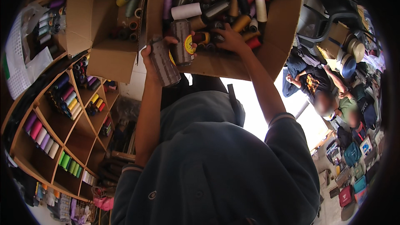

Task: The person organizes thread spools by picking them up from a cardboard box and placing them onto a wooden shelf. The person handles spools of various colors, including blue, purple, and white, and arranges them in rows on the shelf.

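My left hand point(149, 58) is closed round two dark brown thread spools in clear wrap with yellow labels. One brown thread spool point(164, 63) leans along the palm; the other wrapped spool point(181, 37) is held by the fingers beside it, at the near left of an open cardboard box point(241, 69). Inside that box my right hand point(232, 40) has its fingers bent round a dark thread spool point(217, 36), partly hidden among the others. Loose spools lie heaped there, among them a white spool point(186, 11) and a cream spool point(261, 10).
A second cardboard box point(109, 63) with some spools stands to the left. Below it a wooden shelf point(79, 141) holds spools sorted by colour. At the right, two people point(312, 79) sit near bags point(353, 154) spread on the floor. A black chair point(329, 16) stands behind the box.
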Available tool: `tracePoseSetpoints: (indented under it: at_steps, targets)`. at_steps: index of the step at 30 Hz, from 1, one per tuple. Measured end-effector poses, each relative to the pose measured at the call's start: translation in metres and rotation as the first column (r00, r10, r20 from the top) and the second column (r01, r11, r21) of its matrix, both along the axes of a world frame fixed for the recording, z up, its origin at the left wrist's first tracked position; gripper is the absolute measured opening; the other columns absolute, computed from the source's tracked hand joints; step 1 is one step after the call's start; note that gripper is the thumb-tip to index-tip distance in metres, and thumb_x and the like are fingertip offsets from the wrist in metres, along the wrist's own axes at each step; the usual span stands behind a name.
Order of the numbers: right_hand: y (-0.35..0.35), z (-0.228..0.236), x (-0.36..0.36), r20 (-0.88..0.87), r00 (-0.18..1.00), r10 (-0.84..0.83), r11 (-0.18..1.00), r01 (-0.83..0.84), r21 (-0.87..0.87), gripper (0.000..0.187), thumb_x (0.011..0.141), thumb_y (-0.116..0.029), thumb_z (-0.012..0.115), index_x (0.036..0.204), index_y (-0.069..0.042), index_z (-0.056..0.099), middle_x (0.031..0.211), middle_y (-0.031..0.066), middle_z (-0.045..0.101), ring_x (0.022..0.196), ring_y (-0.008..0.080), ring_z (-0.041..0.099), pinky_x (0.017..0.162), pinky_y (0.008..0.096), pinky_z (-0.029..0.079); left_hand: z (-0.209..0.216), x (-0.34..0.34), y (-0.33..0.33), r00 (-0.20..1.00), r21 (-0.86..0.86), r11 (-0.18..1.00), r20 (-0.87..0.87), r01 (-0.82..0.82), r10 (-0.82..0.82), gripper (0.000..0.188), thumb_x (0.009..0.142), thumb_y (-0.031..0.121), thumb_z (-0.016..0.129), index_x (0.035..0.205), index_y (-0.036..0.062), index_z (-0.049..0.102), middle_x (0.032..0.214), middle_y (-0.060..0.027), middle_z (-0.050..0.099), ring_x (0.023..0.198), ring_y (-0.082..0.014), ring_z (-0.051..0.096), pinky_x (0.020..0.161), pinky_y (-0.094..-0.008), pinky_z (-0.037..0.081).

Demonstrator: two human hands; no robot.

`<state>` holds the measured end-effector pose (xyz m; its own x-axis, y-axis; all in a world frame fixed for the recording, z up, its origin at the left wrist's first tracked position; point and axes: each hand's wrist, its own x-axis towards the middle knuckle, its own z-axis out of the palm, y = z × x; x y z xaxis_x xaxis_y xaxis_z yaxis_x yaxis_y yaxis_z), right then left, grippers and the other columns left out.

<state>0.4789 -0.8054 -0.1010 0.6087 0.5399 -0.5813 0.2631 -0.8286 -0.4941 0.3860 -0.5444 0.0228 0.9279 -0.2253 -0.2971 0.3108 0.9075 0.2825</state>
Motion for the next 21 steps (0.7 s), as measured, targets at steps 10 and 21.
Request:
tracePoseSetpoints:
  at_steps: [10, 21]
  targets:
    - [-0.031, 0.106, -0.002, 0.047, 0.992, -0.121, 0.967, 0.107, 0.23, 0.061, 0.067, -0.018, 0.075, 0.124, -0.029, 0.057, 0.139, 0.0147, 0.037, 0.118, 0.0342, 0.051, 0.097, 0.0401, 0.046, 0.012, 0.0, 0.005, 0.979, -0.169, 0.985, 0.202, 0.028, 0.007, 0.067, 0.075, 0.07, 0.056, 0.117, 0.0185, 0.064, 0.148, -0.0293, 0.019, 0.125, -0.0536, 0.036, 0.1, -0.0703, 0.028]
    - [0.008, 0.195, 0.005, -0.513, 0.822, -0.247, 0.612, 0.543, 0.575, 0.056, 0.069, -0.009, 0.077, 0.121, -0.009, 0.057, 0.112, 0.0098, 0.055, 0.096, 0.0235, 0.06, 0.082, 0.0324, 0.05, 0.05, -0.025, 0.034, 0.937, -0.176, 0.982, 0.328, -0.063, 0.119, 0.071, 0.073, 0.074, 0.054, 0.119, 0.0201, 0.065, 0.149, -0.0302, 0.012, 0.131, -0.0556, 0.025, 0.108, -0.0629, 0.018]
